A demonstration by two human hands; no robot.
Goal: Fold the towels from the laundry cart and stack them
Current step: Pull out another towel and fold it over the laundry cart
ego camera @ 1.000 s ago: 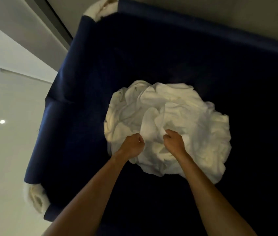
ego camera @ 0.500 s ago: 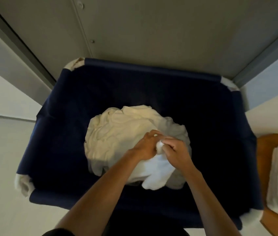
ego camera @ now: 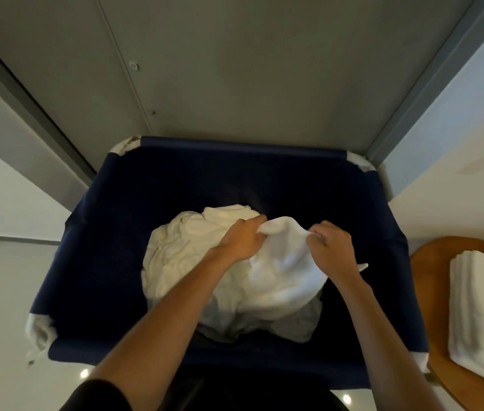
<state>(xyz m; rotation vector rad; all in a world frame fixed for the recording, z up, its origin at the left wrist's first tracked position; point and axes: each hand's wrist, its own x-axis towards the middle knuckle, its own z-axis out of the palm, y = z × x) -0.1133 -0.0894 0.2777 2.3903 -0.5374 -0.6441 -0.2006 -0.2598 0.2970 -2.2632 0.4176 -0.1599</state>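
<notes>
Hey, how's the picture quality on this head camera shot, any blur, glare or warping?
Head view: dim overall, the laundry cart almost black inside; the white towel gripped by the left hand and right hand is brightest and slightly soft; the wide-angle lens splays the wall lines outward; two small light reflections on the floor.

One wide-angle cam on my head, pointing forward and steeply down into the laundry cart (ego camera: 110, 262), close. Cart sits centre frame; wooden table (ego camera: 430, 277) clipped at 4 o'clock.

Left hand (ego camera: 242, 239), right hand (ego camera: 332, 247), both gripping
</notes>
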